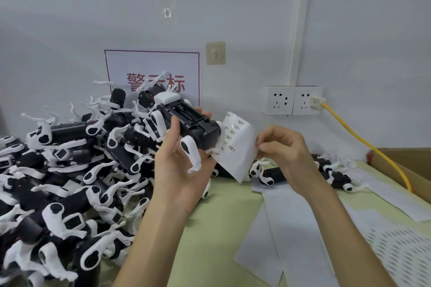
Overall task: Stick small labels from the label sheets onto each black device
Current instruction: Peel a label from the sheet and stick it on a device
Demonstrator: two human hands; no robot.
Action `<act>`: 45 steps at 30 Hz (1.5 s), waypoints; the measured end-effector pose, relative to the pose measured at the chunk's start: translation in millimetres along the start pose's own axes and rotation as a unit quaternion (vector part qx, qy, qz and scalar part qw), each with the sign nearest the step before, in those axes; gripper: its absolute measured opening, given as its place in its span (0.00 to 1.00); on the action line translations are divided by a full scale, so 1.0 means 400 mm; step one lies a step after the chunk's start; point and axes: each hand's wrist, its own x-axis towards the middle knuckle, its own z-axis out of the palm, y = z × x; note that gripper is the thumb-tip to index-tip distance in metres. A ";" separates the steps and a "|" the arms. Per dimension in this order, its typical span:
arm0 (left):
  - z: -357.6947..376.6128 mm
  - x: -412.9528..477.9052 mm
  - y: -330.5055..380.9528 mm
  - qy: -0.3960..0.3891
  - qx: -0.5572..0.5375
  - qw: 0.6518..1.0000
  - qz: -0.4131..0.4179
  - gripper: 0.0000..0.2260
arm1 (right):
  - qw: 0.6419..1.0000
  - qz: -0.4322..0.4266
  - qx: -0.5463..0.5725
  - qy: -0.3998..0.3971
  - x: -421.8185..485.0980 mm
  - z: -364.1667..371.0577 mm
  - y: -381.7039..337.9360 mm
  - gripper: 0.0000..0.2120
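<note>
My left hand (179, 158) grips a black device (189, 121) with white legs, held up belly side toward me above the green table. The same hand also holds a curled white label sheet (240, 147) that sticks out to the right of the device. Several small printed labels show on the sheet's upper part. My right hand (282, 147) pinches the sheet's right edge with thumb and fingertips. Whether a label is between those fingers is hidden.
A large heap of black and white devices (65, 170) fills the left of the green table (224, 207). A few more devices (335, 172) lie at the back right. Empty sheets (291, 228), a perforated white tray (401, 251), a cardboard box (408, 165) and a yellow cable (363, 142) are on the right.
</note>
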 end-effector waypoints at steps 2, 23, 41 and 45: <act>0.005 -0.002 -0.002 0.009 0.015 1.000 0.009 0.21 | 0.998 -0.017 -0.060 0.011 0.001 0.006 -0.005 0.04; 0.001 -0.006 0.031 -0.019 0.049 0.997 0.063 0.23 | 0.986 -0.064 -0.144 0.053 -0.007 0.080 -0.057 0.03; 0.009 -0.012 0.023 0.016 0.062 0.996 0.057 0.16 | 0.943 -0.141 -0.298 0.045 -0.008 0.115 -0.043 0.08; 0.014 -0.011 0.024 0.002 0.076 0.996 0.049 0.22 | 0.948 -0.138 -0.285 0.034 -0.008 0.120 -0.035 0.07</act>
